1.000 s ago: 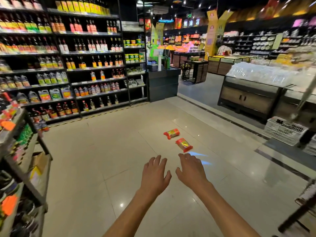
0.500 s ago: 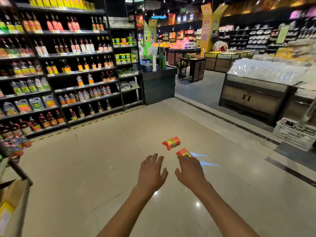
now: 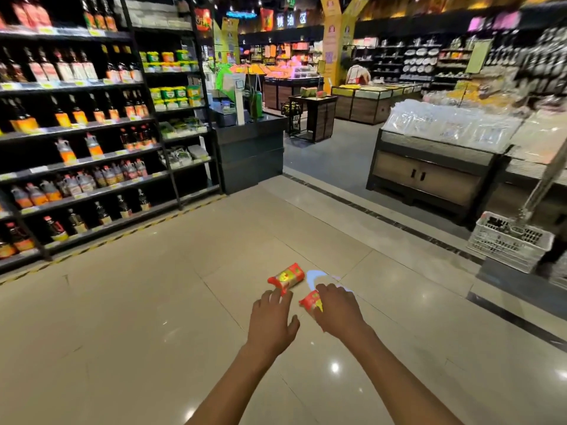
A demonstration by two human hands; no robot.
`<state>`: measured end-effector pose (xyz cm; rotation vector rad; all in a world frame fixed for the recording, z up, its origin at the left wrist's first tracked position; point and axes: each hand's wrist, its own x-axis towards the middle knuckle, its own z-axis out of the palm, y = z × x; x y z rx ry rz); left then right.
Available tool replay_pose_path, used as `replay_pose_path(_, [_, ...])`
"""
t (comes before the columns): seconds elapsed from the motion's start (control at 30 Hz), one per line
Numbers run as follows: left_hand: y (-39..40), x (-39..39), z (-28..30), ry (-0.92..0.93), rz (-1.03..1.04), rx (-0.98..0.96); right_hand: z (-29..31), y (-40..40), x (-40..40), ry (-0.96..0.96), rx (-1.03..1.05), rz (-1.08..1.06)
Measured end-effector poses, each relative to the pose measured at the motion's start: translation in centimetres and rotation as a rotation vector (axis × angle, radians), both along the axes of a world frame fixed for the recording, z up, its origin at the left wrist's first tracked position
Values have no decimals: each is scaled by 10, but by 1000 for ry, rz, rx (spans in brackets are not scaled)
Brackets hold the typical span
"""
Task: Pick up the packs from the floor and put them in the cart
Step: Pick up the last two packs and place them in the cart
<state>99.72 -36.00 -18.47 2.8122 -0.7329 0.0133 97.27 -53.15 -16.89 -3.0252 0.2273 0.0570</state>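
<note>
Left hand (image 3: pixel 271 322) spread, at far pack (image 3: pixel 286 277) — right hand (image 3: pixel 339 308) spread over near pack (image 3: pixel 310 303); contact unclear.

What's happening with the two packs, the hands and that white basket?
Far pack: lying on the floor, left fingertips at its near end.
Near pack: on the floor, partly hidden by the right hand.
Left hand: open, reaching.
Right hand: open, over the near pack.
White basket: on the floor, upright.
</note>
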Motion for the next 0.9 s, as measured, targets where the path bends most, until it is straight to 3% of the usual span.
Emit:
replay_pose_path(0.27, [-68, 176, -16, 47, -68, -52, -21, -60, 153, 0, 16, -96])
replay_pose_path(0.6, [-170, 402, -21, 75, -80, 60, -46, -163, 389, 19, 116, -125])
replay_pose_path(0.9, [-258, 575, -39, 97, -182, 117, -65, -232, 535, 102, 163, -204])
